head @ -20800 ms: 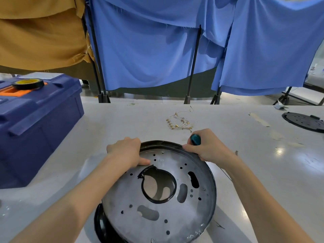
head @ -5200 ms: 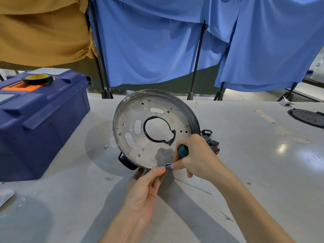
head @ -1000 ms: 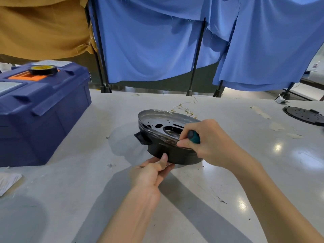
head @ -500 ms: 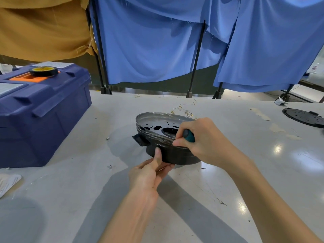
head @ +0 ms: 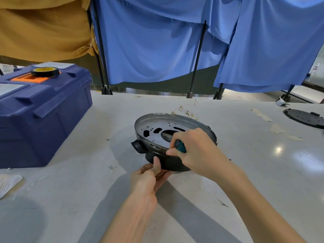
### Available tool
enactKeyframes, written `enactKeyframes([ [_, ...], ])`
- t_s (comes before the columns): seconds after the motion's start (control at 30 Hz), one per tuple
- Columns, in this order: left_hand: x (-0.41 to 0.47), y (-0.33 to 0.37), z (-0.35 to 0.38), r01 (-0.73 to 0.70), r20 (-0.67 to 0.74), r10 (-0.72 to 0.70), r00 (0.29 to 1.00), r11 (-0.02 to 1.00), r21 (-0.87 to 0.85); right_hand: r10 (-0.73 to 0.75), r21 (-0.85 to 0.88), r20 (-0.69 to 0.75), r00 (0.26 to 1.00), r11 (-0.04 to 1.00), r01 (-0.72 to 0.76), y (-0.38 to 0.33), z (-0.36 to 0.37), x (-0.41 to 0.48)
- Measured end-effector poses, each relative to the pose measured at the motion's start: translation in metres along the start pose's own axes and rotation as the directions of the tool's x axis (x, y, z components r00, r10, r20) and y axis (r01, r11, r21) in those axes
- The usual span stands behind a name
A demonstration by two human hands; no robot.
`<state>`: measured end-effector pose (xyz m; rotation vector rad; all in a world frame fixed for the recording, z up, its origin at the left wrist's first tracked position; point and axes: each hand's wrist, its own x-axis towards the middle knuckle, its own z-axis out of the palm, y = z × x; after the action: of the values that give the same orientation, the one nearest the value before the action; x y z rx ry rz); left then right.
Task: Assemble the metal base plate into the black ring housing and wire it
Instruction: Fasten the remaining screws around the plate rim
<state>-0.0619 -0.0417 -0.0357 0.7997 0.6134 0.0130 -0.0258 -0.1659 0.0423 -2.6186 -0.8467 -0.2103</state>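
Sitting in black ring housing (head: pixel 169 163): shiny perforated metal plate (head: pixel 157 139).

Your bench (head: pixel 70 199) is a pale grey top, scuffed and glossy. At its left stands a blue toolbox (head: pixel 43 116), and by the near left edge lies a white sheet (head: pixel 8 183). The black ring housing (head: pixel 175 164) sits mid-bench, tilted. Behind it lies a tangle of thin wire (head: pixel 184 111). At the far right lies a black perforated disc (head: pixel 305 118), with tape scraps (head: pixel 261 115) between the two.

Bright, sharp; tabletop (head: pixel 263 172) glare, edge distortion.
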Motion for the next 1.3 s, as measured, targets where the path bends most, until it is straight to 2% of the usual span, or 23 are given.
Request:
enactKeyframes([
  [0.07, 0.0, 0.0, -0.002, -0.002, 0.018, 0.002, 1.0, 1.0, -0.01, 0.023, 0.081, 0.009, 1.0, 0.996, -0.023, 0.005, -0.001, -0.002],
  [0.17, -0.001, 0.0, -0.006, -0.005, 0.065, 0.005, 0.998, 1.0, -0.007, 0.126, 0.357, 0.049, 0.991, 0.924, -0.135, 0.014, -0.008, -0.003],
  [0.27, -0.002, -0.001, -0.009, 0.021, 0.094, -0.02, 0.995, 1.0, -0.009, 0.216, 0.651, 0.017, 0.976, 0.739, -0.175, 0.023, -0.016, 0.0],
  [0.33, -0.003, -0.002, -0.01, 0.039, 0.104, -0.039, 0.994, 0.999, 0.001, 0.248, 0.748, 0.018, 0.969, 0.64, -0.177, 0.028, -0.024, 0.002],
  [0.47, -0.004, 0.0, -0.014, 0.061, 0.117, -0.064, 0.991, 0.998, 0.027, 0.228, 0.858, 0.254, 0.94, 0.395, -0.328, 0.041, -0.033, 0.007],
  [0.5, -0.005, 0.001, -0.014, 0.063, 0.128, -0.069, 0.989, 0.997, 0.049, 0.241, 0.857, 0.297, 0.924, 0.36, -0.369, 0.043, -0.033, 0.008],
  [0.67, -0.013, 0.008, -0.011, 0.1, 0.143, -0.122, 0.982, 0.984, 0.15, 0.341, 0.8, 0.35, 0.872, 0.376, -0.468, 0.041, -0.014, 0.009],
  [0.87, -0.014, 0.01, -0.001, 0.066, 0.164, -0.105, 0.981, 0.971, 0.228, 0.326, 0.739, 0.362, 0.873, 0.47, -0.482, 0.034, 0.0, 0.01],
  [0.93, -0.012, 0.009, 0.0, 0.037, 0.141, -0.072, 0.987, 0.97, 0.24, 0.287, 0.739, 0.403, 0.869, 0.459, -0.494, 0.034, -0.002, 0.012],
  [1.07, -0.009, 0.008, -0.005, 0.012, 0.125, -0.038, 0.991, 0.979, 0.206, 0.261, 0.773, 0.462, 0.848, 0.351, -0.529, 0.041, -0.007, 0.012],
  [1.3, -0.004, 0.003, -0.008, -0.027, 0.136, 0.009, 0.991, 0.991, 0.127, 0.296, 0.771, 0.371, 0.88, 0.43, -0.47, 0.043, -0.008, 0.011],
])
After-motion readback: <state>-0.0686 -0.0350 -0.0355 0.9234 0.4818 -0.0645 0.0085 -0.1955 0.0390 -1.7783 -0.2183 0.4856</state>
